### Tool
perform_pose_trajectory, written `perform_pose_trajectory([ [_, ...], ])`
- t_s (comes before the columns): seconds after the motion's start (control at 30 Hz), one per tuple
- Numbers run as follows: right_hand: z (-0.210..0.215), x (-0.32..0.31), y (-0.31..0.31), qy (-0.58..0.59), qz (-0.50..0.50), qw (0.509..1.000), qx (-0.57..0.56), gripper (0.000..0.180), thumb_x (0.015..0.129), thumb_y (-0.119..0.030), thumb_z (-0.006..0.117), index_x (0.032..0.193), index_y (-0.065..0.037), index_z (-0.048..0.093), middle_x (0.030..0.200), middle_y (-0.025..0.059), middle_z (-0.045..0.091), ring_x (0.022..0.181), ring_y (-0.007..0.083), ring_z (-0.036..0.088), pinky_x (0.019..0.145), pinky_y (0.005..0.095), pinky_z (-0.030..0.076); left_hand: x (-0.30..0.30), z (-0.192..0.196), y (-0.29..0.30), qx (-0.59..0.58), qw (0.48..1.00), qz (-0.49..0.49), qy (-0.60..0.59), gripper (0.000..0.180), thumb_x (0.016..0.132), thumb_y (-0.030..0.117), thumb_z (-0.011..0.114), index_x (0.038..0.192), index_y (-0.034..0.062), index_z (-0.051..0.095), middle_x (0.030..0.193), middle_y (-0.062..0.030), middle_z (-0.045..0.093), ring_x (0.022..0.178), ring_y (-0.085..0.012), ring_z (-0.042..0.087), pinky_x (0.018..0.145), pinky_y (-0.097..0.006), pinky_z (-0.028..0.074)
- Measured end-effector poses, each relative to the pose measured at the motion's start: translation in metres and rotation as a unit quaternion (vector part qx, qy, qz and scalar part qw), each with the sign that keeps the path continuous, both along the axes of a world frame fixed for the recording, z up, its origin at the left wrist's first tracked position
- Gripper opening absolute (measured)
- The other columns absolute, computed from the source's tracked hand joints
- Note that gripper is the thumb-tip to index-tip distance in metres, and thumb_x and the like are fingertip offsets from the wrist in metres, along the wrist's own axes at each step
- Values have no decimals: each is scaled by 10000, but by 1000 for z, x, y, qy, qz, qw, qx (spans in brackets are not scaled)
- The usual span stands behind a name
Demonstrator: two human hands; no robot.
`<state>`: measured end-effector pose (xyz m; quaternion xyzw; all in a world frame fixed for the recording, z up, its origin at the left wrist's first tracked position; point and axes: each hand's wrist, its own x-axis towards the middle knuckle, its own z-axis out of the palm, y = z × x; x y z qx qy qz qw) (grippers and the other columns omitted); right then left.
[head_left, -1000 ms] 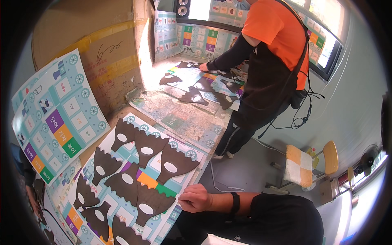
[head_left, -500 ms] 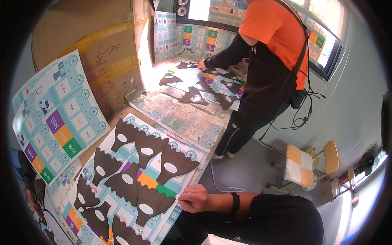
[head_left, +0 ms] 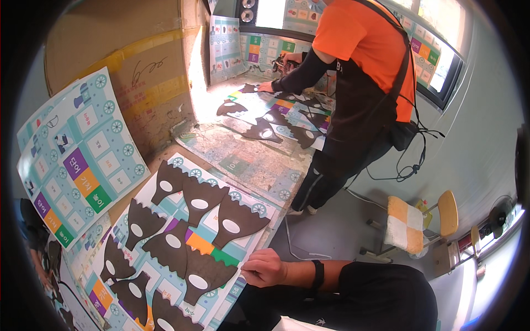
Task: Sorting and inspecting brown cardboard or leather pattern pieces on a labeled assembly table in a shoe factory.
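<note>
**Printed board under dark cut-outs**

The printed board (head_left: 218, 251) lies on the bench (head_left: 259, 165), covered with dark brown cut-outs (head_left: 201, 201). The right hand (head_left: 265, 268), fingers curled, rests on its near edge. The left hand is out of view.

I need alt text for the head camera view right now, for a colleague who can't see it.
The person's right hand rests on the edge of a printed game board sheet covered with dark brown cut-out pieces; the left hand is out of view. Beyond, a co-worker in an orange shirt bends over a similar sheet by a cardboard box.
</note>
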<state>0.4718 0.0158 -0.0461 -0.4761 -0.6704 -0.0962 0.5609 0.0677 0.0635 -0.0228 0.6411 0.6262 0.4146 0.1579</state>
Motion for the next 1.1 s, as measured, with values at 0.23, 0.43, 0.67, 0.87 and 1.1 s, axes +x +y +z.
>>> perform_pose_trajectory([
  [0.23, 2, -2, 0, 1, 3, 1000, 2, 145, 752, 4, 736, 832, -23, 617, 646, 80, 579, 524, 242, 585, 483, 325, 454, -7, -4, 0, 36, 999, -20, 19, 326, 966, 162, 604, 1197, -63, 647, 826, -171, 680, 693, -246, 619, 604, -344, 514],
  [0.43, 1, -2, 1, 3, 2, 1000, 4, 142, 749, 4, 738, 819, -23, 617, 641, 80, 578, 521, 243, 585, 481, 325, 453, -2, 4, -1, 27, 999, -22, 24, 312, 969, 137, 596, 1195, -72, 640, 860, -189, 686, 730, -268, 638, 646, -351, 530],
  [0.67, 2, -2, 0, 0, 3, 1000, 2, 141, 754, -1, 738, 821, -21, 616, 641, 79, 578, 519, 239, 582, 480, 321, 451, 0, 7, -2, 52, 997, -32, 40, 283, 964, 119, 602, 1163, -77, 649, 845, -190, 682, 718, -278, 639, 639, -354, 530],
  [0.87, 1, -2, 1, 3, 8, 1000, 0, 142, 756, -3, 740, 824, -21, 616, 645, 80, 581, 520, 239, 581, 480, 324, 449, 0, 6, -1, 56, 997, -18, 52, 261, 954, 120, 630, 1124, -74, 668, 790, -168, 674, 666, -262, 624, 602, -353, 518],
  [1.1, 1, -2, 0, -3, 7, 1000, -4, 144, 758, -4, 737, 839, -21, 620, 650, 83, 587, 530, 245, 591, 484, 327, 455, 1, 8, -2, 39, 998, -6, 53, 259, 951, 114, 632, 1128, -72, 669, 775, -158, 666, 653, -254, 612, 593, -353, 509],
])
